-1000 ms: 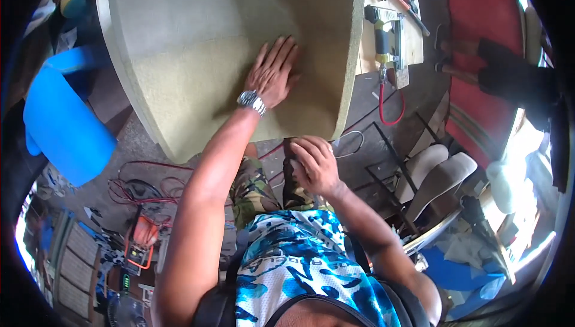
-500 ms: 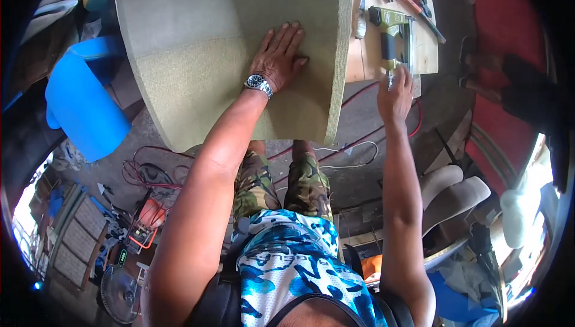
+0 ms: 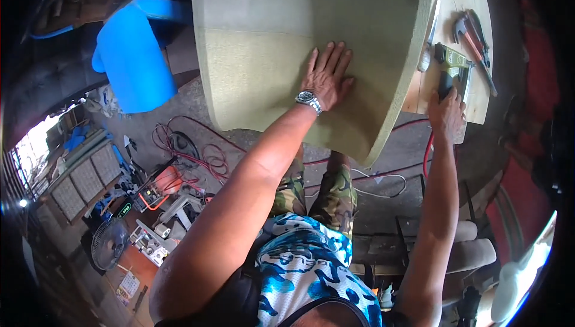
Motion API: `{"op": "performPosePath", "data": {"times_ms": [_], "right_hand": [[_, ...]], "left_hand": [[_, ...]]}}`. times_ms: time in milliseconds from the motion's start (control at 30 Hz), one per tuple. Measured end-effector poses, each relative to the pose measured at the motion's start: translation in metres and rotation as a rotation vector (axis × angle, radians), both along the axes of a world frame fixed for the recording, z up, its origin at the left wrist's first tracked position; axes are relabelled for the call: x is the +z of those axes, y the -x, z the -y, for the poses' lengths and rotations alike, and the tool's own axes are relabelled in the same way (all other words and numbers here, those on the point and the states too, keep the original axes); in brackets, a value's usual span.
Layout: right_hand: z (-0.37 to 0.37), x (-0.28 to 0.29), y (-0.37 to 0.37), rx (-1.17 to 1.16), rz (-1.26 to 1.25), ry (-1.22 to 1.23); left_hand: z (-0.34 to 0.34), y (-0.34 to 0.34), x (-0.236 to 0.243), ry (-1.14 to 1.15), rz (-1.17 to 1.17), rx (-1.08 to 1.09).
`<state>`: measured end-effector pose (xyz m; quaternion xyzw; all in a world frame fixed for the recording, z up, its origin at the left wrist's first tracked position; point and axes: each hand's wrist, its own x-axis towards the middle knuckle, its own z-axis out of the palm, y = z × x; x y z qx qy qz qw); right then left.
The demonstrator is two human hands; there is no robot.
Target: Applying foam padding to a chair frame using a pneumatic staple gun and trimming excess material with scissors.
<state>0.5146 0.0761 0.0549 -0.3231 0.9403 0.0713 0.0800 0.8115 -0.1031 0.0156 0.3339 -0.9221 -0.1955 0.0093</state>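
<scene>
My left hand [image 3: 324, 83] lies flat, fingers outstretched, on a large curved panel [image 3: 251, 69] covered in olive-green fabric. A seam crosses the cloth, and one part looks greyer. On a wooden board beside the panel's right edge lies a green air staple gun [image 3: 453, 58] with a dark grip. My right hand [image 3: 447, 114] has its fingers closed round the lower end of that grip, hiding the air fitting. Further up the board are a hammer [image 3: 462, 30] with a reddish handle and another dark-handled tool next to it. Nearer the panel lies a slim tool with a pale handle [image 3: 425, 58].
The wooden board [image 3: 476, 108] supports the tools. A blue rolled sheet [image 3: 135, 57] stands at the left. Red hose [image 3: 218, 162] loops over the floor, near a fan [image 3: 109, 243] and an orange machine [image 3: 168, 180]. Padded pieces [image 3: 464, 255] lie at the lower right.
The view has swung, shifting the panel and board rightward in the picture. My right hand has moved from the gun's lower fitting up onto its grip. My left hand stays flat on the panel.
</scene>
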Motion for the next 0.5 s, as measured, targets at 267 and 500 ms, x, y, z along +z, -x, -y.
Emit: {"op": "performPosePath", "data": {"times_ms": [267, 500], "right_hand": [[-0.067, 0.064, -0.004, 0.039, 0.093, 0.203], [-0.203, 0.141, -0.108, -0.346, 0.778, 0.533]], "left_hand": [[-0.068, -0.142, 0.032, -0.085, 0.131, 0.019], [-0.176, -0.356, 0.075, -0.373, 0.4, 0.438]]}}
